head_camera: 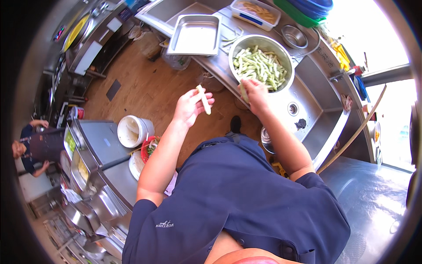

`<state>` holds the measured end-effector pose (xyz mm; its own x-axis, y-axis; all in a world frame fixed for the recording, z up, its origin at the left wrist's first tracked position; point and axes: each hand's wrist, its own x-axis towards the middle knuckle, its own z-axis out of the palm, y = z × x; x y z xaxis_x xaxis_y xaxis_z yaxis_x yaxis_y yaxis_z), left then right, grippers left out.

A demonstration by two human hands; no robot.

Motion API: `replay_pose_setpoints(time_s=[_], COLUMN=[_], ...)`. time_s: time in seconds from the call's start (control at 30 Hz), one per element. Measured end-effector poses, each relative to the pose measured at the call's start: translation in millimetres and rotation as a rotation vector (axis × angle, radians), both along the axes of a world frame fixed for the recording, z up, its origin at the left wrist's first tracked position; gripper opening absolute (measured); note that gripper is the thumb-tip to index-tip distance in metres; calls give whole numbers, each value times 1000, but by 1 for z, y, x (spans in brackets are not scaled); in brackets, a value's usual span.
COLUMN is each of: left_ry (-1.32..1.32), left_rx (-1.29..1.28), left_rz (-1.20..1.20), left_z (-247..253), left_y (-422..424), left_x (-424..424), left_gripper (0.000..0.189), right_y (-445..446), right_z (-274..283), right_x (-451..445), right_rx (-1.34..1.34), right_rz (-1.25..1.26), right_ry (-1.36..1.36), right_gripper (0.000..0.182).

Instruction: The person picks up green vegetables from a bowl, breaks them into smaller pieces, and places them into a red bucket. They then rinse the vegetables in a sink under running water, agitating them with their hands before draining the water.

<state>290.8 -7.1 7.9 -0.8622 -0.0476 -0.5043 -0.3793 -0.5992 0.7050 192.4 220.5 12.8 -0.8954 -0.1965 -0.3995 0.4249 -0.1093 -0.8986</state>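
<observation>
A pale green peeled vegetable strip (203, 100) lies across the fingers of my left hand (191, 107), held up over the floor. My right hand (256, 95) is at the near rim of a round steel bowl (290, 77), its fingers closed on another green strip (244, 92). Many cut pale green strips (258, 66) fill much of the bowl. Left of the bowl, an empty rectangular steel tray (196, 34) juts over the counter's edge. A few thin green strips (230, 41) lie between the tray and the bowl.
A steel sink (306, 102) with a drain is right of the bowl. Behind stand a plastic box (255, 15) of pale strips and a small steel bowl (294, 36). A white bucket (135, 130) stands left on the floor. A co-worker (36, 148) is at the far left.
</observation>
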Motion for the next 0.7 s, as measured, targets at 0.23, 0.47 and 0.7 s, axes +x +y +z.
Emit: replay_pose_setpoints(time_s=[0.23,0.47,0.7], left_ry=[197,0,34], left_rx=[-851,-1123,-1653], left_rz=[-183,-115,-643], left_z=[-11,-58,-143], left_y=[68,24,41], left_x=[-194,-310,-423], left_gripper=[31,25,31], right_y=[117,283,336], right_z=[-42,-51,-62], right_x=[-127,-104,-47], right_rx=[744,566,554], right_rz=[-103,-446,-538], right_ry=[604,238,47], right_gripper=[47,38,35])
